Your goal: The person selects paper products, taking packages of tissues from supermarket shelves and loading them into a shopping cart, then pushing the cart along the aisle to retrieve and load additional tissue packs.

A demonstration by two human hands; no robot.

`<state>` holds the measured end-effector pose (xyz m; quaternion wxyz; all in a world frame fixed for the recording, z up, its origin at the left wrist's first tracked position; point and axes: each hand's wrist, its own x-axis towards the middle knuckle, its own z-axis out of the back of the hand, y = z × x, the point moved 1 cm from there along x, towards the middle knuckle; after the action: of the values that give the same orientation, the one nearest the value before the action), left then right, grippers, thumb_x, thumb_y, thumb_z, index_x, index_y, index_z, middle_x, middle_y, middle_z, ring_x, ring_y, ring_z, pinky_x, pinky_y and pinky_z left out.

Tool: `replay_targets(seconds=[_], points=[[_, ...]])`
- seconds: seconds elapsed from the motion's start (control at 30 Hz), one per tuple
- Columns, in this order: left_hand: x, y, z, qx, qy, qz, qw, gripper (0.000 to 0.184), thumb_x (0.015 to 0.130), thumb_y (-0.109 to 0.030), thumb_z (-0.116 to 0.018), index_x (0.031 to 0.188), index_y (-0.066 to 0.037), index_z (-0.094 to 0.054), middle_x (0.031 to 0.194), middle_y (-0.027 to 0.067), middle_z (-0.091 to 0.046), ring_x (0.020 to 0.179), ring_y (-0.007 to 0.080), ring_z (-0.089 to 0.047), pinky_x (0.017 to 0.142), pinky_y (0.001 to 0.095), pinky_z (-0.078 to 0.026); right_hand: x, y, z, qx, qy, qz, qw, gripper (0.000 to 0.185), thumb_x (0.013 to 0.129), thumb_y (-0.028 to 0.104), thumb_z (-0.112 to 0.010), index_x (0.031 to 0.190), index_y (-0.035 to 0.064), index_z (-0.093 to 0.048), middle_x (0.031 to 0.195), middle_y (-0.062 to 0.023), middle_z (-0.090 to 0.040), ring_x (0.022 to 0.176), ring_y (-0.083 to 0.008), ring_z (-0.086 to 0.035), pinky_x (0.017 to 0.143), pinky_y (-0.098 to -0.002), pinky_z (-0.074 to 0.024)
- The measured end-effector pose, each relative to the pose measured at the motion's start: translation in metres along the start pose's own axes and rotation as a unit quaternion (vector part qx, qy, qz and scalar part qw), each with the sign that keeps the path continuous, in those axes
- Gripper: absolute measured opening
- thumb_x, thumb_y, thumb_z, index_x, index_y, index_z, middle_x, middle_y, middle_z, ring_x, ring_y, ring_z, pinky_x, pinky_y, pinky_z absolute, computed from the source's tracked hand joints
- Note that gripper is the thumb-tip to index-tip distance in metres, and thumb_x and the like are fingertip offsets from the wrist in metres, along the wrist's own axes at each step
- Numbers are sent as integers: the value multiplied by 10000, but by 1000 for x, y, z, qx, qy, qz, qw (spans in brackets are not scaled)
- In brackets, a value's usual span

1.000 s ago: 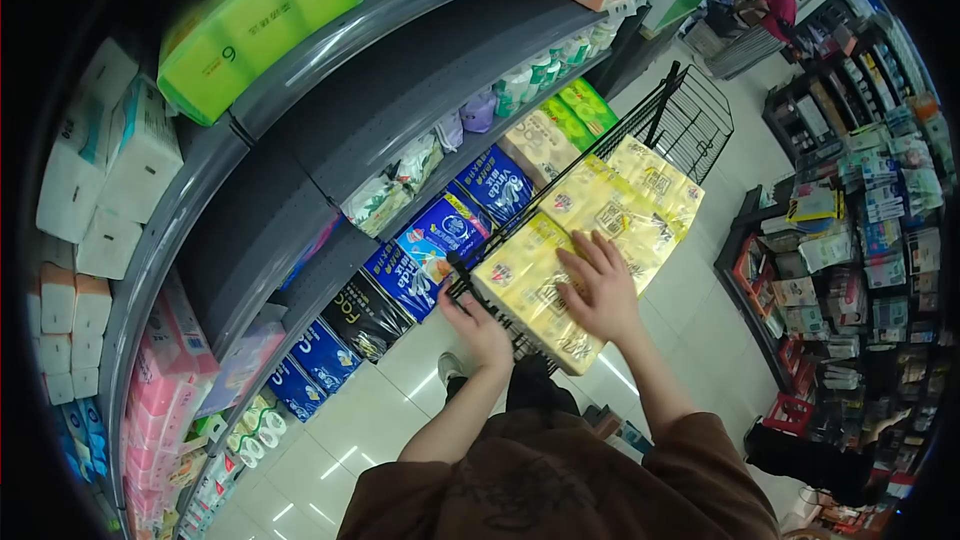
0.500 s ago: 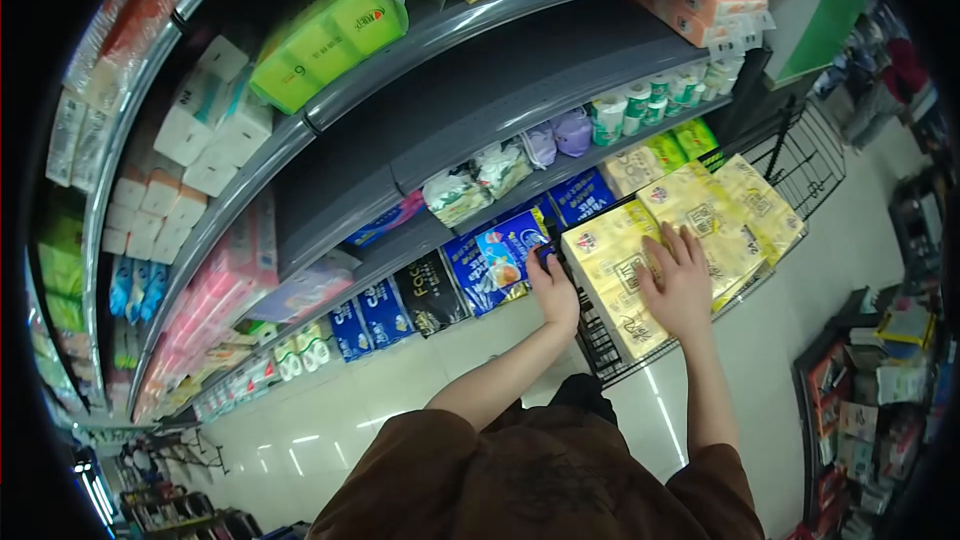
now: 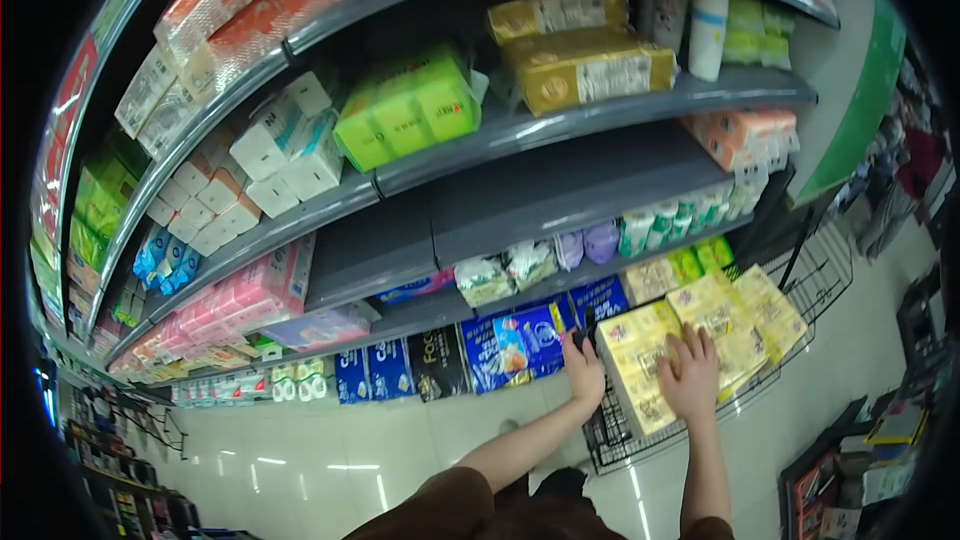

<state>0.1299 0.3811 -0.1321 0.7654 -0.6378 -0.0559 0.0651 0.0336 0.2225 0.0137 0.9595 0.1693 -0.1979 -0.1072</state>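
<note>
My right hand (image 3: 690, 378) lies flat with fingers spread on the yellow tissue packs (image 3: 640, 340), which are stacked in a black wire shopping cart (image 3: 612, 457). Several of these packs fill the cart's top, the far one tilted toward the right. My left hand (image 3: 584, 372) is closed at the cart's left side, its thumb against a small dark piece that I cannot make out. Just left of that hand stands a blue printed bag (image 3: 510, 348) at the bottom of the shelving.
Long grey shelves (image 3: 370, 265) curve across the view, with a green tissue pack (image 3: 408, 115), golden packs (image 3: 590, 65) and pink packs (image 3: 240, 290). Toilet rolls (image 3: 670, 227) sit lower right. Pale tiled floor (image 3: 400, 440) lies below; a display stand (image 3: 830, 470) is at right.
The view has tilted up, so the upper shelves show more and the hands and cart appear lower. Both hands keep about the same places on the cart and packs.
</note>
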Motion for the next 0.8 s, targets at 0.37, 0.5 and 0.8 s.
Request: replay_targets(seconds=[0.37, 0.5, 0.8], points=[[17, 17, 35, -64, 186, -25, 980, 574, 952, -285, -590, 1390, 13, -368, 1328, 229, -452, 1271, 386, -392, 1098, 444, -281, 9, 27, -8, -39, 75, -35, 996, 381, 869, 264, -651, 1215, 106, -637, 1417, -179, -500, 1351, -436, -378, 1133, -521, -299], [54, 88, 113, -63, 317, -24, 946, 526, 963, -304, -585, 1367, 5, -452, 1357, 221, -493, 1276, 339, -465, 1068, 393, -363, 27, 49, -3, -53, 88, -28, 994, 341, 895, 272, -637, 1161, 59, -650, 1282, -210, -583, 1204, -410, -525, 1029, -475, -418], [79, 283, 363, 182, 227, 144, 946, 324, 926, -260, -595, 1143, -24, -641, 1078, 164, -696, 1027, 297, -665, 867, 378, -521, 262, 196, 16, 423, 84, -155, 889, 420, 941, 458, -622, 928, 39, -643, 727, -33, -621, 620, -140, -593, 607, -285, -488]])
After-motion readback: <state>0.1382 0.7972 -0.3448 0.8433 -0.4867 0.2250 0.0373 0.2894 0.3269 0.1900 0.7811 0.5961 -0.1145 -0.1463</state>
